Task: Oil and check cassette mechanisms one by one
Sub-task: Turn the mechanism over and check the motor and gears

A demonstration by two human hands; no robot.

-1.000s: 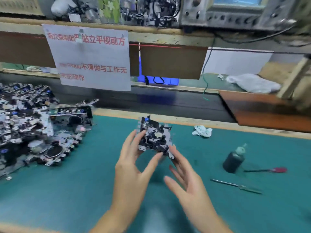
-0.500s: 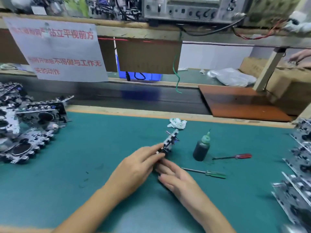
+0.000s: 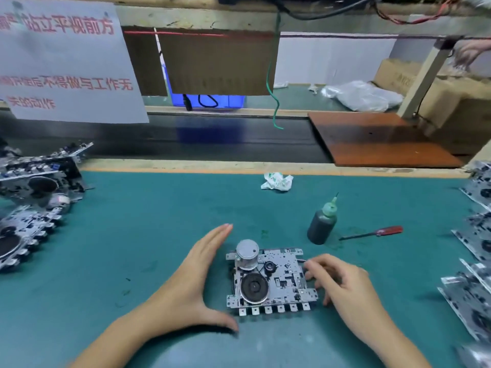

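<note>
One cassette mechanism lies flat on the green mat, with its silver motor can and black flywheel facing up. My left hand rests on the mat just left of it, fingers straight, thumb spread along its near left corner, holding nothing. My right hand sits at the mechanism's right edge with its fingers curled; the fingertips are at that edge, and whether they grip anything is hidden. A thin metal tip pokes out beside those fingers. The dark oil bottle with a green nozzle stands upright behind the mechanism, to its right.
A red-handled screwdriver lies right of the bottle. A crumpled tissue sits near the mat's far edge. Piles of mechanisms lie at the left and right. Behind runs a dark conveyor belt with a brown board.
The mechanism, held up in both hands and then stood on edge, now lies flat on the mat. My left hand has let go and opened beside it.
</note>
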